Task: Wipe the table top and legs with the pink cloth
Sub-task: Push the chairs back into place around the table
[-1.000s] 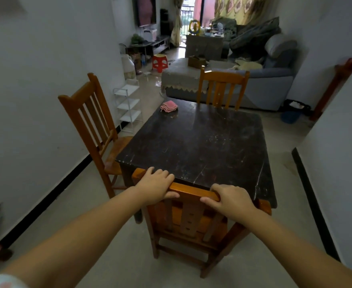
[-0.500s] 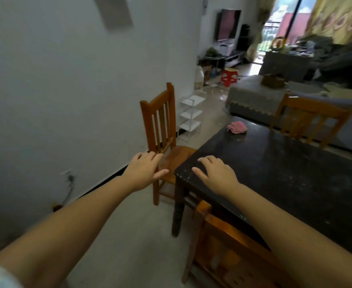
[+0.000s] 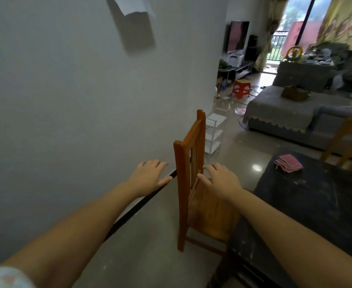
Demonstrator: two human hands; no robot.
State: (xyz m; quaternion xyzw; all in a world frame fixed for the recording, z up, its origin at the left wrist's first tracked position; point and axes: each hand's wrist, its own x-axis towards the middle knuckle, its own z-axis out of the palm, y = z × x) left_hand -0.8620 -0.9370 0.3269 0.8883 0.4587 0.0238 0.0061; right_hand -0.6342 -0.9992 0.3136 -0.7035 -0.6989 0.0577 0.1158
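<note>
Dark table (image 3: pixel 316 204) w/ pink cloth (image 3: pixel 288 163), white wall (image 3: pixel 67 100).

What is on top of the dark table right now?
On the dark table lies the folded pink cloth, near its far corner, with pale smears and crumbs around it. The right forearm covers part of the near edge, and the frame cuts off the table's right side.

I see a wooden chair (image 3: pixel 193 183) standing between my two open hands, its back edge-on, its seat tucked against the dark table (image 3: pixel 316 204). My left hand (image 3: pixel 150 176) has bare floor and the wall (image 3: pixel 67 100) beside it. The table top near the pink cloth (image 3: pixel 288 163) lies unblocked; another chair (image 3: pixel 349 142) stands behind it.
</note>
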